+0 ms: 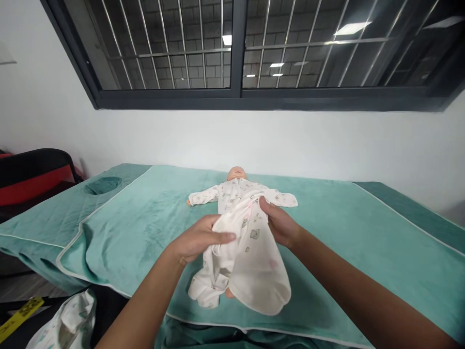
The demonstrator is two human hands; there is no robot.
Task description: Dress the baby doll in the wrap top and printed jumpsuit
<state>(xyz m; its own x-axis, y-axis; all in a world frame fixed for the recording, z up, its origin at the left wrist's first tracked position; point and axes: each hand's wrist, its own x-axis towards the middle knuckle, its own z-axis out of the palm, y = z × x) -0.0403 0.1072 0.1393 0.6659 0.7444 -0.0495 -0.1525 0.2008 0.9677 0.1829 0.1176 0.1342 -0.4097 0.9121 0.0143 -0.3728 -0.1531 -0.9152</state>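
A baby doll lies on its back on a teal bed cover, its head toward the wall. White printed baby clothes cover its chest and both outstretched arms. My left hand is closed on the near left of a white printed baby garment, thumb on top. On the right, my right hand pinches the same cloth near the doll's waist. The garment's lower part hangs toward me, over the doll's legs. One cloth-covered foot shows at the left, and a bit of bare doll skin peeks out below the cloth.
The teal cover spreads over the bed, with a face hole at the left. A black and red chair stands beside it. Printed cloth lies at lower left near a yellow tag. A barred window is above.
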